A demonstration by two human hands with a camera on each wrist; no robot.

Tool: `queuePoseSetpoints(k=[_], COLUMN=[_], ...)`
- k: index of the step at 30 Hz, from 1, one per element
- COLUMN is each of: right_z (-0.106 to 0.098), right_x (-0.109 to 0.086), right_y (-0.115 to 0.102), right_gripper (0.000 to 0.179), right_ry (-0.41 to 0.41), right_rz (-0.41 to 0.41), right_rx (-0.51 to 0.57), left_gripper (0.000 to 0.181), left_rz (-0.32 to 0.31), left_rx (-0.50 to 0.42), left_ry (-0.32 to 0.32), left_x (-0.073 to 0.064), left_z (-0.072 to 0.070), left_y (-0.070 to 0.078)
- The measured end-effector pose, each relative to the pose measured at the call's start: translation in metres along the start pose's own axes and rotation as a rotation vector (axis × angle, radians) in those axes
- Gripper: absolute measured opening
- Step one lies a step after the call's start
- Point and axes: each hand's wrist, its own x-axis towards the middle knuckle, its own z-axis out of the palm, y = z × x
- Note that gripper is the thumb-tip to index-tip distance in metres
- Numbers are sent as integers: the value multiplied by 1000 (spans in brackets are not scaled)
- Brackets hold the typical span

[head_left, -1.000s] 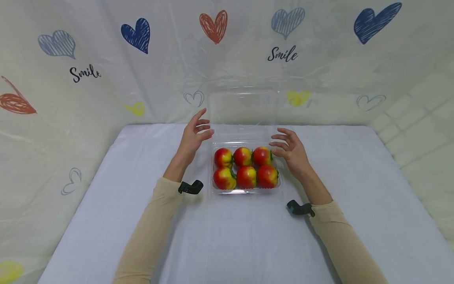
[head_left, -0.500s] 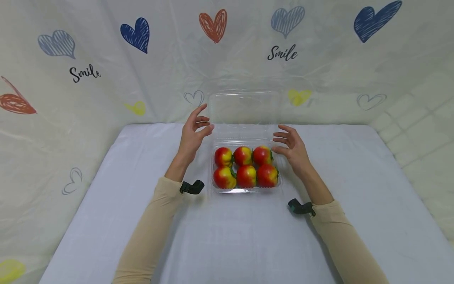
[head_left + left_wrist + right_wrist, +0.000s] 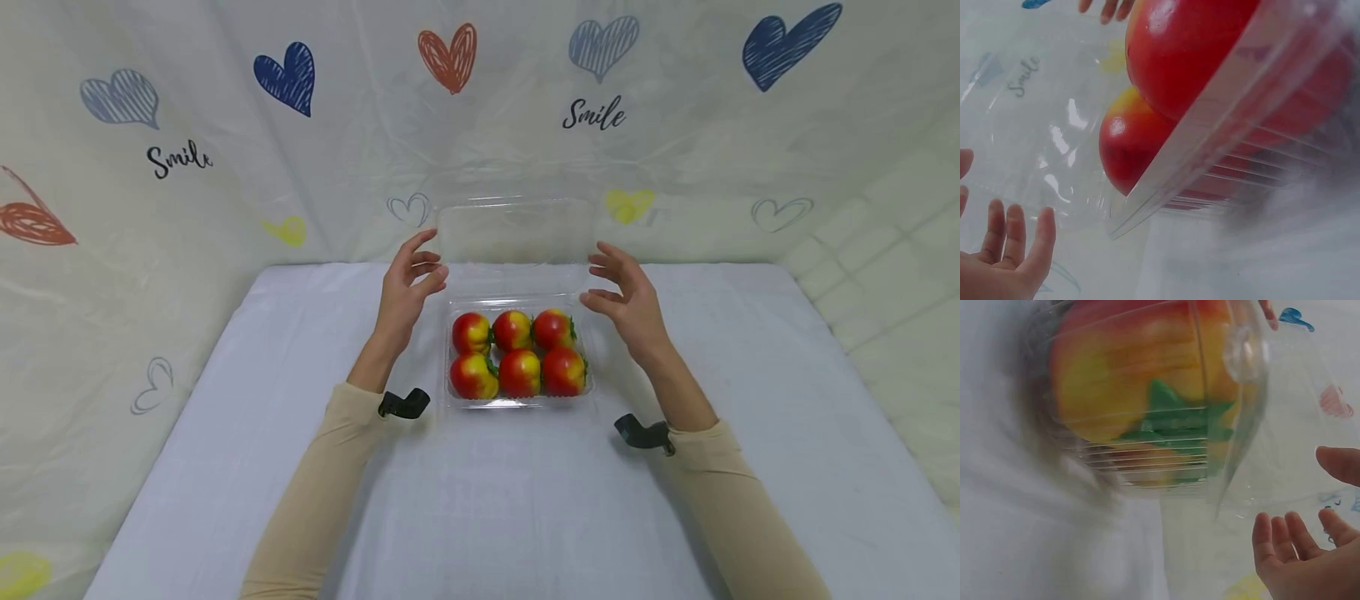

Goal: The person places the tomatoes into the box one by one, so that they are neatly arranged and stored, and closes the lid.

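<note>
A clear plastic clamshell box stands on the table, its lower tray [image 3: 444,367] filled with several red-and-yellow fruits [image 3: 520,372] with green leaves. Behind the tray its lid [image 3: 517,233] is raised. My left hand [image 3: 403,292] is by the lid's left edge, fingers spread and slightly bent. On the opposite side my right hand [image 3: 628,304] has its fingers loosely bent near the lid's right edge. Whether fingertips touch the lid, I cannot tell. Through the tray wall, the right wrist view shows a green leaf [image 3: 1175,422] on one fruit.
A white cloth [image 3: 480,500] covers the table. Behind it hangs a pale sheet [image 3: 517,142] printed with hearts and the word Smile. Each wrist carries a small black camera, one on the left [image 3: 405,403] and one on the right [image 3: 642,432].
My right hand has moved away from the tray, up along the lid's right side. The lid's top edge appears slightly lower in view. My left hand has barely moved, and the fruits stay in place.
</note>
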Motion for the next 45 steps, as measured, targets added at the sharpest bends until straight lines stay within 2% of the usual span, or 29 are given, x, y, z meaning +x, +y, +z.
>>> queuePoseSetpoints(k=[12,16,21,30,39,45], right_z=[-2,-3,-4,-4,-4,-2], right_x=[5,6,6,7,6,4], right_y=[-14,-15,-18,-25,-28,-27], right_gripper=[68,64,58,55,32,23], right_ry=[-1,11,25,42,36,59], right_rz=[-68,-93,-105,-120,-155,-170], right_rx=[143,189,191,266,363,359], left_gripper=[51,50,49,50,45,35], left_rz=[57,55,69,135,193,218], left_rx=[-16,-16,18,52,38,25], left_ry=[-6,-3,3,35,90,116], left_x=[-3,-5,-8,-9,-8,-10], left_z=[-2,0,2,5,7,9], left_y=[-5,-3,0,11,18,22])
